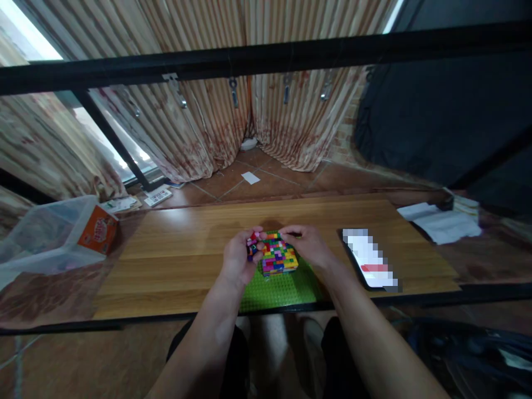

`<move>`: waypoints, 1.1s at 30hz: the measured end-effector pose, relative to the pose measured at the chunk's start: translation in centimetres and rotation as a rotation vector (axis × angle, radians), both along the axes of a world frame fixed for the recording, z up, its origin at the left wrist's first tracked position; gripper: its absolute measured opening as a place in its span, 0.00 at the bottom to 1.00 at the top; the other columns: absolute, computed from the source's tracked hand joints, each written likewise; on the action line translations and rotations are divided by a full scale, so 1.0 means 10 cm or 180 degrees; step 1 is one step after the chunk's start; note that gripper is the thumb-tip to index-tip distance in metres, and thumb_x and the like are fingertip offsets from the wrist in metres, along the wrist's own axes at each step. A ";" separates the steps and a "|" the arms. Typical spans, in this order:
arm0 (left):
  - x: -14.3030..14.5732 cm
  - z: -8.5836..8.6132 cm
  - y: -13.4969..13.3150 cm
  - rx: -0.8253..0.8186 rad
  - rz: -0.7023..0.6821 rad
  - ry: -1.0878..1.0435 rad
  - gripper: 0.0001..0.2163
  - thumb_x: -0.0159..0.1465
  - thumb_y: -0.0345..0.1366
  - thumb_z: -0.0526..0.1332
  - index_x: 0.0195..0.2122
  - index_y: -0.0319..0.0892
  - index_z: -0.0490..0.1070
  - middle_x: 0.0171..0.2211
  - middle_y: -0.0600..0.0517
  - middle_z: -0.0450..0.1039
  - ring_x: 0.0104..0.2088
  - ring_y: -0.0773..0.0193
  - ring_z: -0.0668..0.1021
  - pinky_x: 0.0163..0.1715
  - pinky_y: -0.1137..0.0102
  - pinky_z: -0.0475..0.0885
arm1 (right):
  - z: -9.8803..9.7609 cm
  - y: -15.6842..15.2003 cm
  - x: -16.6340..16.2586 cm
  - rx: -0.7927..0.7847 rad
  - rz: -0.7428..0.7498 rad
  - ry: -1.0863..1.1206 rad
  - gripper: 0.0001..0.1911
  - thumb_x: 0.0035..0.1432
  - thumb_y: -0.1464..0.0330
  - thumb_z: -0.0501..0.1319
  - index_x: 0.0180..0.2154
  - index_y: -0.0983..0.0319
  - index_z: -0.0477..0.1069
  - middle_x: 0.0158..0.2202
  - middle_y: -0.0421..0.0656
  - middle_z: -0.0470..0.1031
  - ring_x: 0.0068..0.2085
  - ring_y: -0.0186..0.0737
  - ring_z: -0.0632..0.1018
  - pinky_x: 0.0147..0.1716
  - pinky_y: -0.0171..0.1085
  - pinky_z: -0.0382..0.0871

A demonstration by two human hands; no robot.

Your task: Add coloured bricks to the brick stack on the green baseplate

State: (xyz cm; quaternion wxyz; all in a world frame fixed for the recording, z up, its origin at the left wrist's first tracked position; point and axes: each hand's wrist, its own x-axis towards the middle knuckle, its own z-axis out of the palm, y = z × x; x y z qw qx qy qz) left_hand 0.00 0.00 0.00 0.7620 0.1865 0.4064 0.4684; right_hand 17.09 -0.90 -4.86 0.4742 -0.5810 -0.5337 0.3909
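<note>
Two hands (pixel 238 256) (pixel 308 245), bright bricks (pixel 279 259), orange label (pixel 100 230) (seemingly lettered)

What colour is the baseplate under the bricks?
Green; the baseplate shows in the head view.

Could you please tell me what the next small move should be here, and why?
Probably the right hand should press down at the far edge of the brick block: it already reaches there, while the left hand holds small bricks beside the block. Whether the right hand pinches a brick is too small to tell.
</note>
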 end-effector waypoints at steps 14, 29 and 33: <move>0.04 -0.02 -0.01 -0.0046 -0.0016 0.0030 0.06 0.58 0.27 0.54 0.33 0.33 0.70 0.22 0.51 0.69 0.16 0.74 0.65 0.11 0.79 0.50 | -0.05 0.08 0.06 0.0052 0.0315 -0.0117 0.08 0.51 0.67 0.62 0.32 0.61 0.80 0.32 0.43 0.82 0.33 0.40 0.78 0.36 0.38 0.69; 0.02 -0.03 -0.05 0.0189 -0.0152 0.0251 0.06 0.59 0.32 0.57 0.32 0.34 0.71 0.21 0.53 0.68 0.17 0.75 0.64 0.12 0.79 0.50 | -0.12 0.03 0.03 0.0018 0.0151 0.0218 0.12 0.51 0.60 0.64 0.35 0.60 0.80 0.35 0.44 0.82 0.35 0.40 0.78 0.39 0.39 0.69; 0.01 -0.04 -0.05 0.0245 -0.0243 0.0208 0.08 0.60 0.35 0.60 0.32 0.34 0.71 0.21 0.54 0.66 0.17 0.75 0.65 0.13 0.79 0.51 | -0.10 0.02 0.00 -0.0089 0.0014 0.0326 0.15 0.53 0.57 0.63 0.34 0.60 0.80 0.35 0.44 0.82 0.36 0.41 0.79 0.38 0.39 0.69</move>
